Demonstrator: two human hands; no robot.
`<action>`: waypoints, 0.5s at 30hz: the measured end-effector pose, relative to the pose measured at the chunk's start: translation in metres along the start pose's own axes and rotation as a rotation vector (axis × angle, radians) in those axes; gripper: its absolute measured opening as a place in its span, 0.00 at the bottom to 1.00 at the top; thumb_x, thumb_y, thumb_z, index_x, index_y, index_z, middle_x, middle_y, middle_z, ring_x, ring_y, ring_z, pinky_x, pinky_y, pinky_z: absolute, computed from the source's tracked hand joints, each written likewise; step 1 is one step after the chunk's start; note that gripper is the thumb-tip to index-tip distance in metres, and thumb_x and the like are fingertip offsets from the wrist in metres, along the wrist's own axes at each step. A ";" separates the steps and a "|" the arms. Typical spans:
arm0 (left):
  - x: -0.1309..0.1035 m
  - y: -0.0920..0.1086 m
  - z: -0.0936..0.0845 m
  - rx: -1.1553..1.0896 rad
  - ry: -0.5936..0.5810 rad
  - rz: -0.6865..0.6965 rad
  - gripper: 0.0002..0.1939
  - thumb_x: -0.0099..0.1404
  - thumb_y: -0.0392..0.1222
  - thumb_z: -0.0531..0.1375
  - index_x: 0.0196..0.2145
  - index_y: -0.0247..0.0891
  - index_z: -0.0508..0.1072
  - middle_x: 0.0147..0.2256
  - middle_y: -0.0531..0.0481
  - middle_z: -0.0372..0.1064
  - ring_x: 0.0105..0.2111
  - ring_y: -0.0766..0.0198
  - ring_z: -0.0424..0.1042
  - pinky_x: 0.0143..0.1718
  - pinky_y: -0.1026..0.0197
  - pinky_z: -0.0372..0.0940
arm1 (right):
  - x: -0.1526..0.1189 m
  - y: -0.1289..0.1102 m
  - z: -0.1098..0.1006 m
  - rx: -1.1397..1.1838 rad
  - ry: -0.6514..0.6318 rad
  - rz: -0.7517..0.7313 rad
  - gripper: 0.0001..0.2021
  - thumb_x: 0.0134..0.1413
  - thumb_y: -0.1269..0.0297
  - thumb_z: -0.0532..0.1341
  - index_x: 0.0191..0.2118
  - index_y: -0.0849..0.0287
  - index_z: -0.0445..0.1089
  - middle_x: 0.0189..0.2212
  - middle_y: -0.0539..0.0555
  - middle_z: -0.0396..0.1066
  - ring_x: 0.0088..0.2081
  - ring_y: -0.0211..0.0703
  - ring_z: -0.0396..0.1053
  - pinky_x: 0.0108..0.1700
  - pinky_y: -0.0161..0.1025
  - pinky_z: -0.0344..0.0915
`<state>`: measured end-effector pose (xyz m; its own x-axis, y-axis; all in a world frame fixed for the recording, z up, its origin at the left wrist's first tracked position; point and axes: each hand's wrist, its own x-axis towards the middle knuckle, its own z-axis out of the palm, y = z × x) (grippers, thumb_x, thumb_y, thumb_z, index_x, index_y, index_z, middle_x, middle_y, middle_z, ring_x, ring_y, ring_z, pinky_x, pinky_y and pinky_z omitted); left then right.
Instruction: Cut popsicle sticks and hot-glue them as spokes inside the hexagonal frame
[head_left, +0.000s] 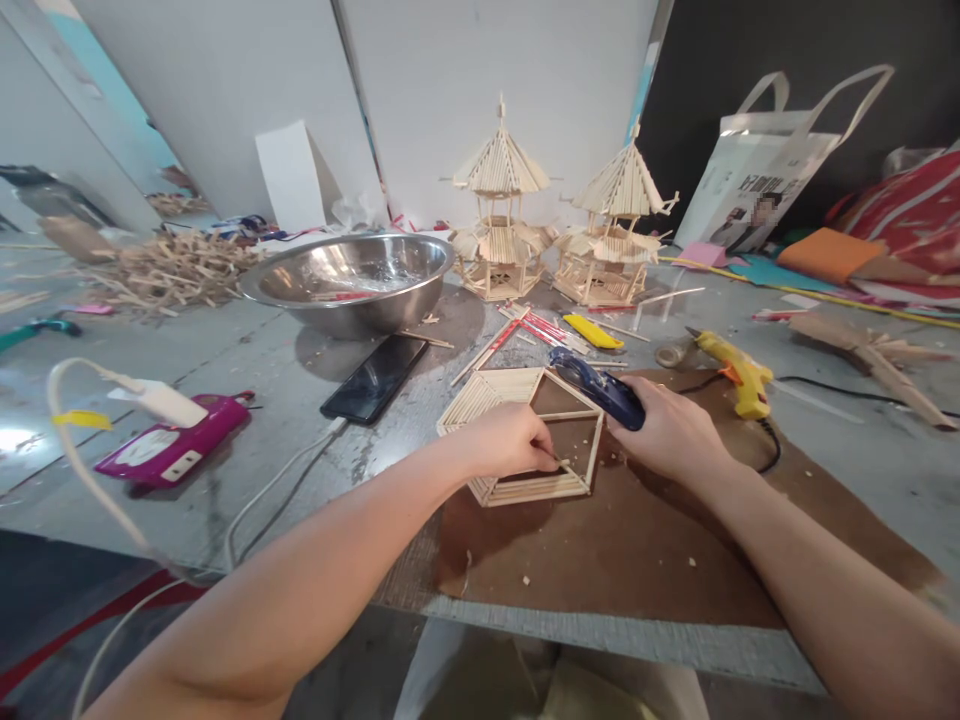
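Pinching a short pale stick between closed fingertips, the left hand reaches over the hexagonal stick frame near the centre of the picture. The right hand, just right of centre, is wrapped around a dark blue hand tool (its exact kind is hard to tell), which points toward the upper left over the frame's far right corner. Rows of sticks fill the frame's left and near sides, while its right part shows open gaps. Under its right part lies a brown sheet on the grey tabletop.

Beyond the hands, a yellow glue gun rests right of centre, and a yellow-handled tool lies beside red and white strips. Left of centre, a dark phone lies near a steel bowl; a purple power strip sits at the left. Two stick pavilions stand at upper centre, a white bag at upper right, and a heap of sticks at upper left.
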<state>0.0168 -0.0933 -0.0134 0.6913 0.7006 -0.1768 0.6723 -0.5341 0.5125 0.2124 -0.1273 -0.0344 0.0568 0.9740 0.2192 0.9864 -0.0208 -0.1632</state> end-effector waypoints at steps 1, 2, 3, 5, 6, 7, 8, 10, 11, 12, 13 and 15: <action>0.000 0.000 0.000 0.003 -0.001 -0.002 0.06 0.47 0.43 0.59 0.22 0.40 0.74 0.20 0.54 0.69 0.19 0.70 0.61 0.22 0.67 0.51 | 0.000 0.000 0.000 0.000 -0.002 0.001 0.20 0.43 0.56 0.53 0.45 0.54 0.59 0.36 0.54 0.68 0.35 0.47 0.66 0.31 0.38 0.56; 0.000 0.000 0.001 0.005 0.001 -0.005 0.06 0.47 0.43 0.58 0.23 0.40 0.74 0.20 0.54 0.69 0.18 0.70 0.61 0.21 0.67 0.51 | 0.000 0.000 -0.001 0.001 -0.005 0.001 0.20 0.43 0.56 0.53 0.45 0.54 0.59 0.36 0.54 0.68 0.35 0.47 0.66 0.31 0.38 0.56; 0.000 0.000 0.001 0.006 0.007 -0.010 0.07 0.48 0.43 0.58 0.23 0.40 0.74 0.20 0.54 0.69 0.18 0.70 0.61 0.21 0.67 0.51 | 0.000 -0.001 -0.001 0.001 -0.007 0.002 0.20 0.43 0.56 0.53 0.45 0.54 0.59 0.36 0.54 0.68 0.35 0.47 0.66 0.31 0.38 0.56; -0.001 0.001 0.001 0.005 0.020 -0.014 0.07 0.48 0.43 0.58 0.23 0.40 0.74 0.20 0.54 0.69 0.18 0.70 0.61 0.21 0.67 0.50 | 0.000 -0.001 -0.002 0.004 -0.014 0.001 0.21 0.43 0.56 0.53 0.45 0.54 0.59 0.37 0.54 0.68 0.35 0.47 0.66 0.31 0.38 0.56; -0.001 0.001 0.002 0.005 0.019 -0.013 0.07 0.48 0.43 0.58 0.23 0.39 0.74 0.20 0.54 0.69 0.19 0.70 0.61 0.21 0.67 0.50 | 0.000 -0.001 -0.002 0.005 -0.018 0.001 0.21 0.43 0.56 0.53 0.45 0.54 0.59 0.37 0.54 0.68 0.36 0.47 0.66 0.31 0.38 0.56; -0.002 0.002 0.002 0.006 0.018 -0.010 0.07 0.48 0.43 0.58 0.22 0.39 0.74 0.20 0.54 0.69 0.19 0.70 0.61 0.21 0.67 0.51 | 0.000 -0.002 -0.002 0.005 -0.021 0.003 0.20 0.43 0.56 0.53 0.45 0.54 0.59 0.37 0.54 0.68 0.36 0.47 0.66 0.31 0.38 0.56; -0.002 0.003 0.002 0.008 0.015 -0.007 0.06 0.48 0.42 0.58 0.22 0.39 0.74 0.20 0.54 0.69 0.19 0.70 0.62 0.21 0.67 0.51 | 0.000 -0.002 -0.003 0.005 -0.022 0.005 0.20 0.43 0.56 0.53 0.45 0.54 0.59 0.37 0.54 0.68 0.35 0.48 0.66 0.31 0.38 0.56; -0.002 0.004 0.003 0.011 0.003 -0.006 0.07 0.48 0.42 0.58 0.23 0.39 0.74 0.20 0.54 0.69 0.19 0.70 0.62 0.21 0.67 0.52 | 0.000 -0.002 -0.003 0.002 -0.021 0.009 0.20 0.43 0.56 0.53 0.45 0.54 0.60 0.36 0.54 0.68 0.35 0.48 0.66 0.30 0.38 0.56; -0.002 0.005 0.003 0.012 -0.003 -0.011 0.07 0.48 0.42 0.57 0.23 0.39 0.74 0.20 0.54 0.69 0.19 0.69 0.62 0.21 0.67 0.52 | 0.000 -0.003 -0.003 0.000 -0.018 0.011 0.20 0.43 0.56 0.53 0.45 0.54 0.60 0.36 0.54 0.68 0.35 0.48 0.66 0.30 0.38 0.56; -0.002 0.005 0.003 0.015 -0.011 -0.015 0.07 0.49 0.42 0.57 0.24 0.39 0.74 0.21 0.53 0.70 0.20 0.69 0.63 0.21 0.67 0.52 | 0.000 -0.003 -0.003 -0.001 -0.014 0.012 0.20 0.43 0.56 0.53 0.45 0.54 0.59 0.37 0.54 0.68 0.35 0.48 0.66 0.30 0.38 0.56; -0.002 0.006 0.003 0.022 -0.019 -0.019 0.07 0.49 0.42 0.57 0.24 0.39 0.74 0.21 0.53 0.70 0.20 0.69 0.63 0.22 0.67 0.52 | 0.000 -0.003 -0.003 -0.002 -0.011 0.011 0.20 0.43 0.56 0.53 0.45 0.54 0.59 0.37 0.54 0.68 0.35 0.48 0.66 0.30 0.38 0.56; -0.002 0.006 0.002 0.039 -0.029 -0.021 0.08 0.49 0.42 0.57 0.24 0.38 0.74 0.22 0.52 0.70 0.20 0.68 0.63 0.22 0.66 0.52 | 0.000 -0.002 -0.002 -0.001 -0.006 0.005 0.21 0.43 0.57 0.53 0.46 0.53 0.59 0.37 0.54 0.68 0.35 0.48 0.66 0.30 0.38 0.56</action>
<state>0.0203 -0.0991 -0.0117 0.6842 0.6979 -0.2115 0.6959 -0.5380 0.4757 0.2105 -0.1282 -0.0317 0.0611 0.9752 0.2126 0.9863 -0.0262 -0.1631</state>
